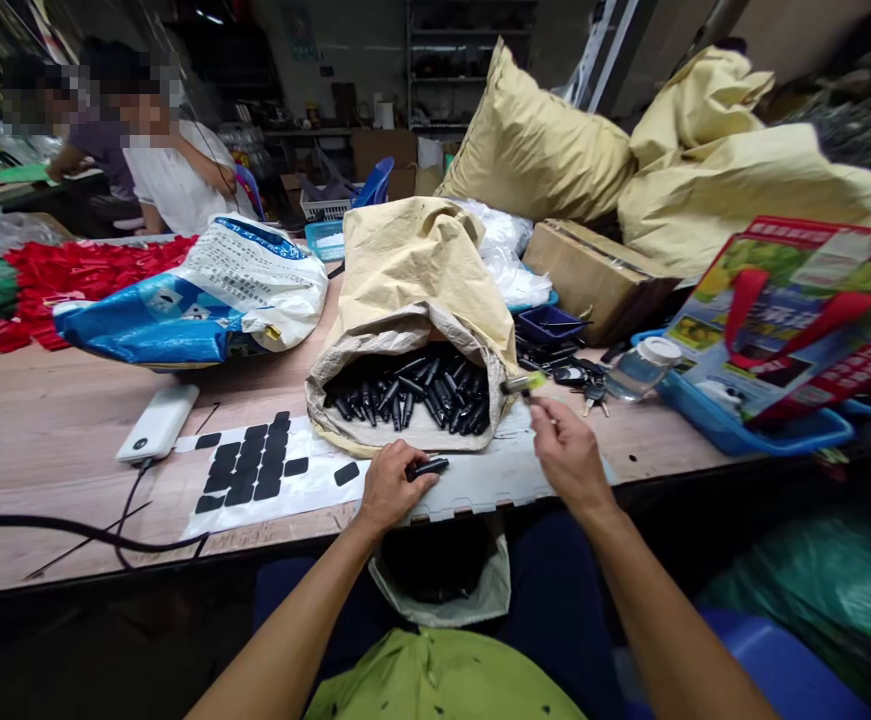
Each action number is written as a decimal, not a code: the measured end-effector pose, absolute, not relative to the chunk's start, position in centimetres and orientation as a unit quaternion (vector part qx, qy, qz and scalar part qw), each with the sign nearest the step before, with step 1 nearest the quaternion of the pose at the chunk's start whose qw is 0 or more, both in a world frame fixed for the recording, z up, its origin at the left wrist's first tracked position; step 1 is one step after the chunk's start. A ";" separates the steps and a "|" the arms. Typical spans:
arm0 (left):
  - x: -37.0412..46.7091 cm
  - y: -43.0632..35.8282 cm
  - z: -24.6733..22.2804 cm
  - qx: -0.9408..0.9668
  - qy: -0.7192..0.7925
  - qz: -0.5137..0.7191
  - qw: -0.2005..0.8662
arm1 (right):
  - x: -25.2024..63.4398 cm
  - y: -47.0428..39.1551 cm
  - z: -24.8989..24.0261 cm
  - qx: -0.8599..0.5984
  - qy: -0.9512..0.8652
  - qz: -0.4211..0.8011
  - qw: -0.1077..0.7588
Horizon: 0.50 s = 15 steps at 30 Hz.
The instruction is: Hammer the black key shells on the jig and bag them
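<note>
My left hand rests at the table's front edge, fingers closed round a short black pen-like tube that lies over a flat grey board. To the right, my right hand is raised above the board, gripping a small hammer with a metal head and a yellow-green end, slightly blurred. Between and beyond my hands a beige woven sack lies with its mouth towards me. Many similar black tubes are heaped inside it. Below the table edge, an open pale bag sits between my legs, its inside dark.
Left are a sheet of black stickers, a white power bank with a cable, a blue-white sack and red pieces. Right are keys, a jar and a blue tray. Two people sit back left.
</note>
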State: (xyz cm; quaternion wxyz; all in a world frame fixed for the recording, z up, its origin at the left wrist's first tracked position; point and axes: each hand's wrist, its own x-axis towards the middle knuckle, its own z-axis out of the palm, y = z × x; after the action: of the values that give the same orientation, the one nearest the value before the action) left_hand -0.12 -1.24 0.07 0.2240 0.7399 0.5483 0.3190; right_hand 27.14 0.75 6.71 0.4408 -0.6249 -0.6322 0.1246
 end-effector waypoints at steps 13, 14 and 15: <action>0.0 -1.0 -0.2 0.725 0.567 0.316 0.230 | 18.3 -4.7 6.1 -0.577 -0.789 0.089 0.189; 0.0 -1.0 -0.2 0.723 0.567 0.318 0.234 | 18.4 -4.7 6.2 -0.581 -0.787 0.088 0.190; 0.0 -1.0 -0.2 0.721 0.566 0.320 0.239 | 18.5 -4.6 6.3 -0.585 -0.781 0.087 0.200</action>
State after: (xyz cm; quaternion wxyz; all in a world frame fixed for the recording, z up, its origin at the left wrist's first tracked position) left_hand 0.01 -1.04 -0.15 0.2387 0.7211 0.5661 0.3202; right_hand 18.55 -4.56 6.29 0.1995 -0.5852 -0.7812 0.0866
